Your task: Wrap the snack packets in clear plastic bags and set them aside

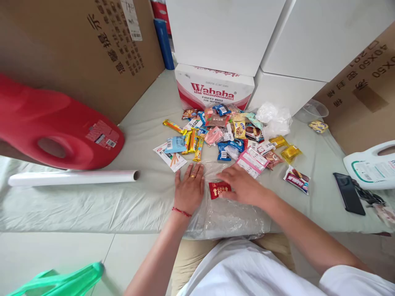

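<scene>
A big red plastic jug [58, 127] lies on its side at the left of the pale sheet-covered tabletop [145, 135], and a heap of colourful wrapped snacks [228, 131] lies in the middle, in front of the white Wahaha carton [212, 88]. Near the front edge, the left hand [189, 189] lies flat and open on a clear crumpled plastic bag [228, 216]. The right hand [242, 185], fingers loosely bent, touches a small red snack packet [218, 189] lying on this bag between both hands.

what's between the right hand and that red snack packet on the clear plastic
Nothing visible. The right hand already has its fingers on the red snack packet, which lies on the clear plastic sheet. The left hand rests flat on the sheet just beside the packet, not across it.
</scene>
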`<state>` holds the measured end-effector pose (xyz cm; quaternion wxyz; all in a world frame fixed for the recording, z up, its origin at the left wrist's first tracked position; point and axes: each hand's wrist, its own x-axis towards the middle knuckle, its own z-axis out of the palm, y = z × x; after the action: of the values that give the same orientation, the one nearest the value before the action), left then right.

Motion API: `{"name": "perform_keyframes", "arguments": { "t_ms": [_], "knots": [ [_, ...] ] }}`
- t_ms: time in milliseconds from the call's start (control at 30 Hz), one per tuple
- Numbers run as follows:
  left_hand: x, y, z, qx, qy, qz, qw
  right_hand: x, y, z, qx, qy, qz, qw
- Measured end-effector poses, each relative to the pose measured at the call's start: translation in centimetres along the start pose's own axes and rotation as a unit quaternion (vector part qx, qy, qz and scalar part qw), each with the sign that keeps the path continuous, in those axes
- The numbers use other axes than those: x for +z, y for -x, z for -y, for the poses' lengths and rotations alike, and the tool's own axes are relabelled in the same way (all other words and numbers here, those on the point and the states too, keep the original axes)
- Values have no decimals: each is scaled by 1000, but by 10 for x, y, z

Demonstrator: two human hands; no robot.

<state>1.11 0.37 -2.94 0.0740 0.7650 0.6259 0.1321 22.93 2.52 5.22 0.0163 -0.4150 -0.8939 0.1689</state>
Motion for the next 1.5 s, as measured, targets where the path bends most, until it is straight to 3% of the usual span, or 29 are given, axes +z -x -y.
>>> {"name": "perform_keyframes", "arguments": {
  "t_ms": [100,233,333,433,500,567,667,800,900,1167,1500],
  "knots": [
    [-1,-1,-1,-3,-6,0,1000,22,-1,15,10,15,49,999],
    [0,-1,-2,-4,-9,-2,1000,21,8,8,22,-31,4,999],
    [1,-1,-1,-5,-11,3,1000,-14,1,-14,17,-68,-68,995],
    [1,-1,-1,-3,-14,6,1000,-62,-20,-55,43,-24,-168,985],
    [1,-2,0,-6,-13,3,1000,-87,-30,-87,113,33,-241,963],
    [1,-2,0,-7,-10,-1,1000,-96,-26,-109,194,61,-288,936],
    [1,-2,0,2,-3,-7,1000,-74,-1,-110,222,65,-250,940],
    [1,-3,-1,4,-1,-15,1000,-10,31,-75,216,112,-134,961],
    [1,-3,-1,0,-9,-14,1000,17,38,-61,239,135,-121,954],
    [3,-3,-1,2,-12,-10,1000,4,35,-91,255,134,-184,940],
    [2,-3,-1,4,-14,-11,1000,2,21,-95,295,120,-85,944]
  ]
}}
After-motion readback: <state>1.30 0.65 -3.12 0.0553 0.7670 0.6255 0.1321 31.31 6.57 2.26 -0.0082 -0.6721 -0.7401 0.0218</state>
